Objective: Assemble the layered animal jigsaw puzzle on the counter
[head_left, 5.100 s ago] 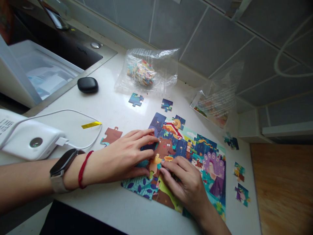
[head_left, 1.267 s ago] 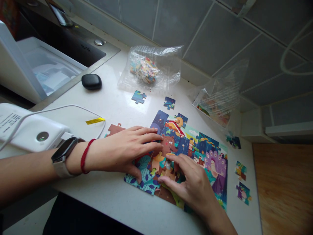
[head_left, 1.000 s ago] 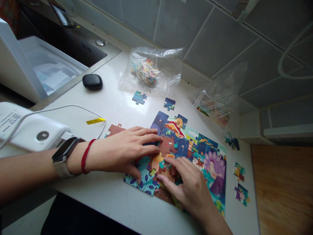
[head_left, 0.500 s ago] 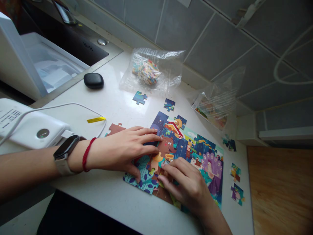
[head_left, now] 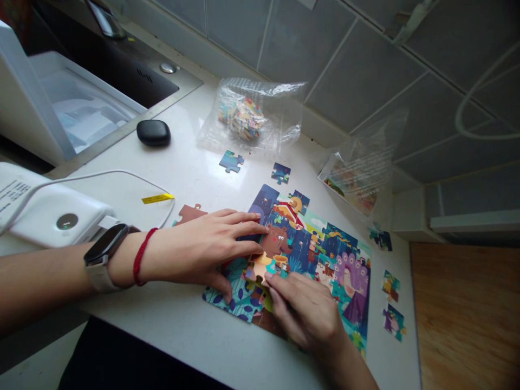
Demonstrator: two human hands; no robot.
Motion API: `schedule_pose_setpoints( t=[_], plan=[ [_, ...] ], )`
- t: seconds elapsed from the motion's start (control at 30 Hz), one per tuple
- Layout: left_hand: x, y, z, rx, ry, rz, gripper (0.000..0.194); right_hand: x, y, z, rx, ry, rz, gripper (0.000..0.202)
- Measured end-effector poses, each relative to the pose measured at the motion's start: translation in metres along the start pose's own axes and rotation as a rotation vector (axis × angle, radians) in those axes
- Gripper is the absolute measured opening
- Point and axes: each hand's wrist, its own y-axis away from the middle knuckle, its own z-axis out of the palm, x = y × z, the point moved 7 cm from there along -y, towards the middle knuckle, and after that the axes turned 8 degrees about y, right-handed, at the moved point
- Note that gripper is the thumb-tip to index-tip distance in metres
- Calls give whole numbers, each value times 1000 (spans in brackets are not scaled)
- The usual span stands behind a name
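Note:
A jigsaw puzzle (head_left: 300, 244), partly joined, shows a brown bear, a red-roofed barn and a purple peacock. Spread over its left side is my left hand (head_left: 211, 246), palm down, fingertips resting by the bear. My right hand (head_left: 309, 309) pinches the edge of a puzzle piece (head_left: 260, 266) with the bear's yellowish belly, which lies over the picture just below the bear's head. Whether that piece sits flush I cannot tell. My right hand covers part of the lower picture. A brown puzzle piece (head_left: 192, 213) lies beyond my left hand, partly hidden.
Loose puzzle pieces lie behind, such as a blue one (head_left: 231, 161), and several at the right edge (head_left: 393, 322). Beyond are a clear bag of pieces (head_left: 244, 116) and another plastic bag (head_left: 357, 173). At left: a black case (head_left: 153, 132), white power bank (head_left: 52, 208) with cable, and sink (head_left: 158, 89).
My right hand's fingers have drawn together on the bear-belly piece, which has turned and shifted slightly upward. My left hand stays in place on the puzzle.

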Motion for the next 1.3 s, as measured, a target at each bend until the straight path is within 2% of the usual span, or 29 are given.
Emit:
schedule_pose_setpoints(
  t=[0.17,0.3,0.43,0.57,0.7,0.9,1.13,1.2,1.3],
  plan=[
    [-1,0,1,-13,-12,-6,73,-1,-1,-3,44,-105,49,28],
    [-1,0,1,-26,-29,-14,77,1,-4,-15,37,-132,72,12],
    [0,0,1,-30,-28,-7,80,9,-6,-27,40,-133,155,24],
    [0,0,1,-27,-28,-6,80,13,-4,-37,131,-32,235,31],
    [1,0,0,-13,-19,-7,82,12,-1,-40,185,54,248,34],
    [0,-1,1,-26,-33,-10,81,6,0,-24,80,-83,131,18],
    [0,0,1,-28,-38,-9,83,13,-2,-18,8,-65,117,11],
    [0,1,2,-21,-32,-8,85,18,-3,-18,-44,-10,130,15],
    [-1,1,3,-21,-26,-12,89,22,-2,-13,-168,60,116,31]
  ],
)
